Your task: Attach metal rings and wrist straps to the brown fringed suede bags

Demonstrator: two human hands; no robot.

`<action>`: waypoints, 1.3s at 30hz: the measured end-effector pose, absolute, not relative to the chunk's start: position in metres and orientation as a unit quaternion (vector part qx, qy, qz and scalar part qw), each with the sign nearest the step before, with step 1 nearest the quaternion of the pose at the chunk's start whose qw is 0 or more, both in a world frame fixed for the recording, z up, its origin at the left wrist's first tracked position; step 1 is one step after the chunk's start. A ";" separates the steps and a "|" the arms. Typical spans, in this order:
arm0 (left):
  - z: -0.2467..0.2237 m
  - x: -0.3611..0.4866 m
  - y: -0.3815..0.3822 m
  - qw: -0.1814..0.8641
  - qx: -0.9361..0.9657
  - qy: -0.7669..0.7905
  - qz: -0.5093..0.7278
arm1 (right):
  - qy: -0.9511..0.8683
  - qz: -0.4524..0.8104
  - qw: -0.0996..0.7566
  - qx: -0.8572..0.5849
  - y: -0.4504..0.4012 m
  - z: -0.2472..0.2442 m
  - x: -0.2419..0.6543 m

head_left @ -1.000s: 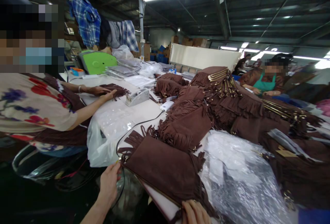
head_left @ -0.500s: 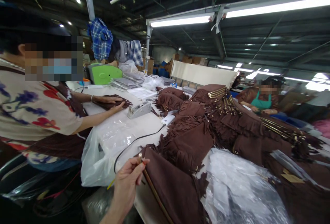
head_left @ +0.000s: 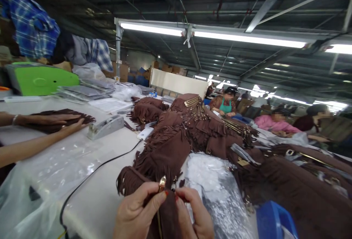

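A dark brown fringed bag [head_left: 169, 215] with a gold zipper along its top stands between my hands at the bottom centre. My left hand [head_left: 136, 211] is closed in a pinch at the zipper's end, where a shiny gold metal fitting [head_left: 162, 182] sticks up above the thumb and finger. On the other side, my right hand [head_left: 195, 213] pinches the bag's upper edge, close to a small metal clip [head_left: 174, 183]. What lies right under the right fingertips is hidden. Fringe [head_left: 129, 182] hangs out to the left behind my left hand.
More fringed bags [head_left: 170, 151] are heaped beyond my hands. Clear plastic bags [head_left: 217, 191] and a blue container [head_left: 275, 218] lie to the right. At left are a tape dispenser [head_left: 106, 127], a black cable [head_left: 96, 174] and a co-worker's hands [head_left: 66, 123] on brown fringed material.
The view has turned right. My right hand has come into view and grips the bag. My left hand still pinches the zipper's end, with the bag now upright in front of me.
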State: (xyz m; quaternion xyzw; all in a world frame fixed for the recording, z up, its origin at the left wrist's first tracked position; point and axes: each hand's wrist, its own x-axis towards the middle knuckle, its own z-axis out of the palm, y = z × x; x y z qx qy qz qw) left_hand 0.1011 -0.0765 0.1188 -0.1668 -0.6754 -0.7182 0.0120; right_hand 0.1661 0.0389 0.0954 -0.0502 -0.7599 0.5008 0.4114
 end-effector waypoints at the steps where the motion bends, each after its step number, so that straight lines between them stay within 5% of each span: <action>1: 0.119 0.103 -0.077 0.004 -0.179 -0.674 -0.716 | -0.738 0.554 0.382 -0.050 0.037 0.109 0.163; 7: 0.119 0.108 -0.080 0.020 -0.252 -0.672 -0.696 | -0.575 0.790 0.203 -0.067 0.029 0.146 0.159; 32: 0.106 0.111 -0.081 0.042 -0.333 -0.705 -0.625 | -0.427 0.889 0.141 -0.085 0.032 0.128 0.166; 39: 0.103 0.111 -0.081 0.129 -0.389 -0.720 -0.560 | -0.552 0.813 0.168 -0.079 0.034 0.123 0.170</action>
